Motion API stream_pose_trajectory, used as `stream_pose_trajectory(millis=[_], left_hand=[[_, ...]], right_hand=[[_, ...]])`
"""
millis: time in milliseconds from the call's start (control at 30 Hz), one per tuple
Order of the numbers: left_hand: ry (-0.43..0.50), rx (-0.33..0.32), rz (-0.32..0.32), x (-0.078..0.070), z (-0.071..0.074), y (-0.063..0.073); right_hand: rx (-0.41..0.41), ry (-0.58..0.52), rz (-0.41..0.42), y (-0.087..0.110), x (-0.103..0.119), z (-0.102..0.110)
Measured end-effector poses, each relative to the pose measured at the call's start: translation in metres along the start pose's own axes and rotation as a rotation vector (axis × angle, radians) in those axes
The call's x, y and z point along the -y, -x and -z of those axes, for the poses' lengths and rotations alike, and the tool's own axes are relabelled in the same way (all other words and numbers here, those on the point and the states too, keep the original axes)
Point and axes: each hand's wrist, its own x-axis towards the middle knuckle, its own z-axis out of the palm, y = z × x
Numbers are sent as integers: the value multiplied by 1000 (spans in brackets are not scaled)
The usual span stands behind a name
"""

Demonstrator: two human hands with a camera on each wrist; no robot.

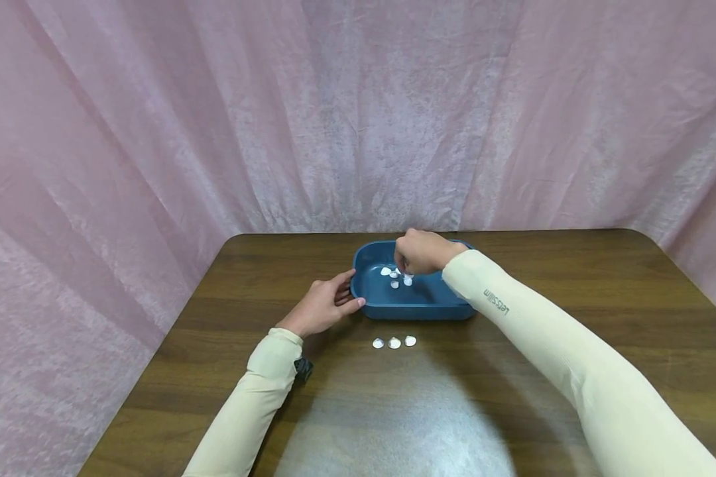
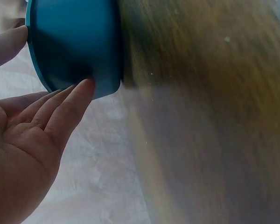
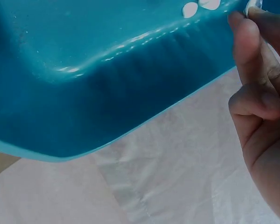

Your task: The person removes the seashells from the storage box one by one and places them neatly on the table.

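Note:
A blue tray [image 1: 420, 311] with raised walls sits on the wooden table. My left hand [image 1: 322, 306] rests against its left end, thumb at the near corner; in the left wrist view its fairly straight fingers [image 2: 67, 109] touch the outer wall. Over the tray's interior, my right hand [image 1: 423, 252] pinches a small shiny whitish gem [image 3: 253, 4] between thumb and fingertips. Several similar round gems [image 1: 394, 285] lie on the tray floor below it. On the table in front of the tray, three more gems [image 1: 394, 342] form a row.
A pink velvety curtain [image 1: 358, 132] hangs behind and to both sides of the brown table [image 1: 573, 298]. Pale sleeves cover both forearms; the right sleeve [image 1: 531, 324] crosses above the tray's right end and hides part of it. Bright glare lies on the table's near middle.

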Motion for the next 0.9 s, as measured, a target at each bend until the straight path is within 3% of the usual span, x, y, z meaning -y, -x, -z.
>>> stream_pose_trajectory(millis=[600,900], left_hand=[[15,3,-18,-1,-1,2],[3,3,-15,-2,1,1]], right_hand=[[-107,-127,92,49,11,0],[-150,-138,101,69,22,-4]])
